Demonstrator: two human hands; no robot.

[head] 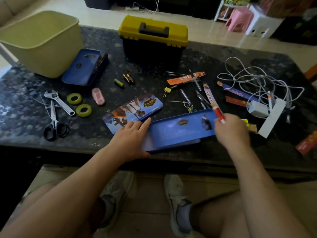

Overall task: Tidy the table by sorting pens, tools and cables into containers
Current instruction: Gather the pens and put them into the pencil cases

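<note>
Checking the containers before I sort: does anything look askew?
Yes. The far blue case sits tilted beside the bin, not flat on the table. At the right, the white cables lie in a tangle.

The counter (214, 54) carried one pale yellow bin (42, 54) and one yellow-and-black toolbox (152, 47). There were two blue pencil tins: the far tin (84, 67), and a near one lying as two parts, a lid (133, 111) and a tray (180, 131). There were three batteries (128, 78), two tape rolls (74, 98), one wrench (59, 102), one pair of scissors (54, 122), one pink plastic piece (98, 96), one plainly visible yellow binder clip (167, 91) and one red marker (218, 115). At least four bookmarks (186, 78) showed. There was one power strip (272, 117) and one charger (257, 109). The dark pens (202, 100) and the white cables (257, 79) overlapped too much to count.
</note>
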